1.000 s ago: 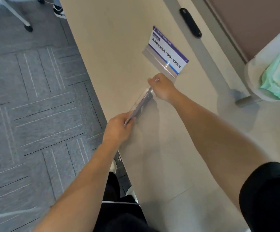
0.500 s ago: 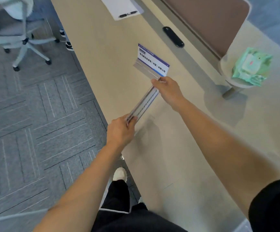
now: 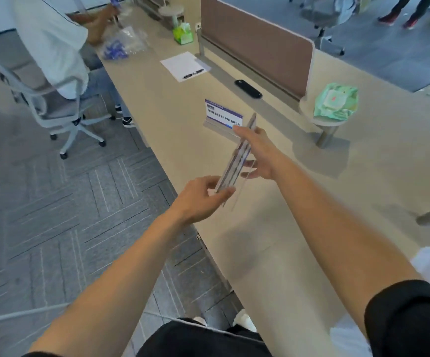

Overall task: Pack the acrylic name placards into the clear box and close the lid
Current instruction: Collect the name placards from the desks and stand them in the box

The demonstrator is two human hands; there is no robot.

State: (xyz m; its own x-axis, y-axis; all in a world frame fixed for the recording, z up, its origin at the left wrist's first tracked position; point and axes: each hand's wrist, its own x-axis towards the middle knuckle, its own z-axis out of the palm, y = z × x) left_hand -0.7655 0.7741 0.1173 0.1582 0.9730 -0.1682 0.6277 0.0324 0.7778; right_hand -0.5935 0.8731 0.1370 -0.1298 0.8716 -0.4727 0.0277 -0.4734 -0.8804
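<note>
Both hands hold the placard stack [image 3: 235, 163] up over the desk [image 3: 273, 240], approx ctr of frame. The stack is edge-on to the camera, tilted, its long axis running from lower left up to upper right.

The left hand [image 3: 203, 199] pinches the near, lower end btwn thumb and curled fingers. The right hand [image 3: 259, 153] has the far half: index finger stretched along the upper edge, other fingers loosely spread and coming round the stack's underside. It's a light grip w/ the hand fairly wide; how firm, can't tell.

Just behind the stack's far end, one more standing placard [image 3: 221, 114] sits upright on the desk, white card w/ a purple-blue border, print too small to read.

Further up the desk:
- a sheet of paper [image 3: 179, 63] w/ a pen [image 3: 193, 73] lying on it
- a black oval object [image 3: 248, 89] beside the brown partition [image 3: 255, 45]

Right of ctr, a green wipes pack [image 3: 336, 100] rests on a small round stand [image 3: 323, 124].

Upper left, a seated person [image 3: 51, 39] in an office chair [image 3: 54, 109] handles a clear bag [image 3: 123, 43] w/ blue bits in it. A green tissue box [image 3: 183, 34] is near the top edge.
</note>
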